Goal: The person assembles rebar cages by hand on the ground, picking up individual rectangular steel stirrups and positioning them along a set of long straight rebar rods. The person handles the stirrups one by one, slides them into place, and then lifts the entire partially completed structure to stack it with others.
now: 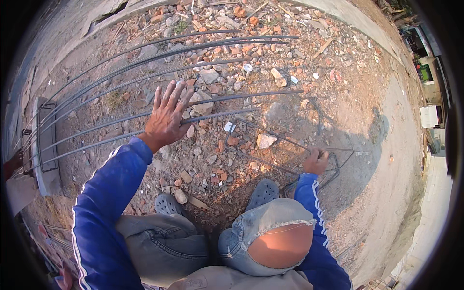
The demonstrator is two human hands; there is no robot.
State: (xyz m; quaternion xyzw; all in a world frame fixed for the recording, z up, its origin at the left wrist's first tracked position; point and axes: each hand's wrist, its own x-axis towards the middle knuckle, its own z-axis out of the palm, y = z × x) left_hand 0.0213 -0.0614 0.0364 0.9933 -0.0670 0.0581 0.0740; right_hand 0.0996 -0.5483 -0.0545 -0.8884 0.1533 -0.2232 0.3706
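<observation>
My left hand (166, 116) is open, its fingers stretched apart, above the long ribbed steel rebars (111, 123). Its thumb lies by the nearest bar; whether it touches I cannot tell. Over to the right, my right hand (315, 162) is closed on a rectangular rebar stirrup (270, 129), a bent steel frame that reaches left toward the bar ends. More bent stirrup steel (331, 176) shows beside and below that hand. At the far left, another stirrup (40, 145) stands around the bars.
A concrete block (48, 179) props the bars at the left. Another person's hand (12, 164) is beside it at the rim. Broken brick and stones (208, 77) cover the ground. My clogs (263, 193) stand close in front. A concrete kerb (357, 24) runs along the far side.
</observation>
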